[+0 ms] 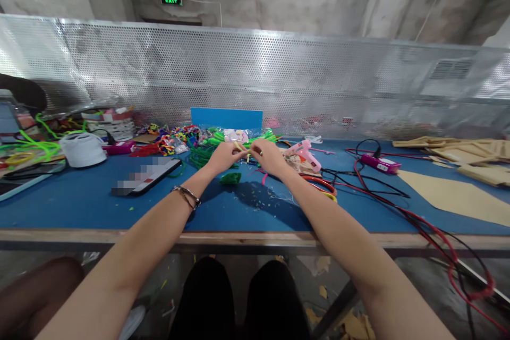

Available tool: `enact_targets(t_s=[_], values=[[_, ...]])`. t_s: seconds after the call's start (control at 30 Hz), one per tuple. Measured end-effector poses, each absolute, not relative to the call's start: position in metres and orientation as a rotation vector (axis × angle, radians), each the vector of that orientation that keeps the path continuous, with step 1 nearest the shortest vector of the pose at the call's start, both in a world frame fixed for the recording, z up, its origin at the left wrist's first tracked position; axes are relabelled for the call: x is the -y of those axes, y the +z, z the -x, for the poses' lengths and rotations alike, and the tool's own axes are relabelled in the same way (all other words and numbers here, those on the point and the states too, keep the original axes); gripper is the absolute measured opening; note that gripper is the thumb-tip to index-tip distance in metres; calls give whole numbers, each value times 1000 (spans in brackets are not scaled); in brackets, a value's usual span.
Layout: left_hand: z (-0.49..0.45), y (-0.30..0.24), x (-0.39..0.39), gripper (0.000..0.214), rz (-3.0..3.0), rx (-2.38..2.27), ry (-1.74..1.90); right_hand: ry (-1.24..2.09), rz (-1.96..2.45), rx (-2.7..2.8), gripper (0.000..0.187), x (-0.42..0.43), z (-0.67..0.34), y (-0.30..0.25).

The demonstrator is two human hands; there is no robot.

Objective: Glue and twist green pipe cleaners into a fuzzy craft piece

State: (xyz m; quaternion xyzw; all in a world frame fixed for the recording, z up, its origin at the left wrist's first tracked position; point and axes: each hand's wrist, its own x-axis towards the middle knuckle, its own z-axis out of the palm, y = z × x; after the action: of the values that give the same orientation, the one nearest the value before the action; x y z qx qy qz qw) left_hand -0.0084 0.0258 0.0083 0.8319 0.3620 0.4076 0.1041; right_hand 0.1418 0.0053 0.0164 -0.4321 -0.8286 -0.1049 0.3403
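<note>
My left hand (pixel 226 157) and my right hand (pixel 268 156) meet above the middle of the blue table, fingertips almost touching. Both are closed in a pinch around a short, thin yellow pipe cleaner (pixel 239 145), mostly hidden by my fingers. Just below lies a dark green fuzzy piece (pixel 230 178). Behind my left hand is a heap of dark green pipe cleaners (pixel 199 156). Bright green ones (pixel 217 135) lie beyond, with a clear plastic wrapping. A pink glue gun (pixel 303 155) rests right of my right hand, near orange and yellow pipe cleaners (pixel 324 185).
A phone (pixel 159 172) and a white roll (pixel 83 149) are on the left. Red and black cables (pixel 382 194) trail off the front edge beside a purple box (pixel 380 163). Cardboard pieces (pixel 458 196) cover the right. A perforated metal screen (pixel 319 79) stands behind. Another person's leg (pixel 43 292) shows lower left.
</note>
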Motion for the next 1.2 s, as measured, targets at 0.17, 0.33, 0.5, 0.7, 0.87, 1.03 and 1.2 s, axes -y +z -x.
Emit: enact_targets(t_s=[0.17, 0.33, 0.5, 0.7, 0.87, 1.03, 1.2], values=[[9, 8, -25, 10, -2636, -1239, 1106, -455, 1258, 2283, 18, 2, -133, 16], [7, 8, -24, 12, -2510, -1118, 1219, -342, 1222, 2199, 14, -1, -134, 16], [3, 6, -25, 14, -2184, -985, 1372, 281, 1024, 1879, 10, -12, -137, 10], [2, 4, -29, 16, -2084, -875, 1362, 485, 959, 1728, 8, -18, -133, 5], [3, 7, -23, 24, -2216, -992, 1334, 291, 1057, 1822, 6, -13, -139, 12], [3, 8, -20, 24, -2484, -1153, 1252, 51, 1149, 1970, 10, -5, -141, 16], [3, 8, -18, 16, -2675, -1378, 1077, -104, 1242, 2114, 14, 3, -135, 14]])
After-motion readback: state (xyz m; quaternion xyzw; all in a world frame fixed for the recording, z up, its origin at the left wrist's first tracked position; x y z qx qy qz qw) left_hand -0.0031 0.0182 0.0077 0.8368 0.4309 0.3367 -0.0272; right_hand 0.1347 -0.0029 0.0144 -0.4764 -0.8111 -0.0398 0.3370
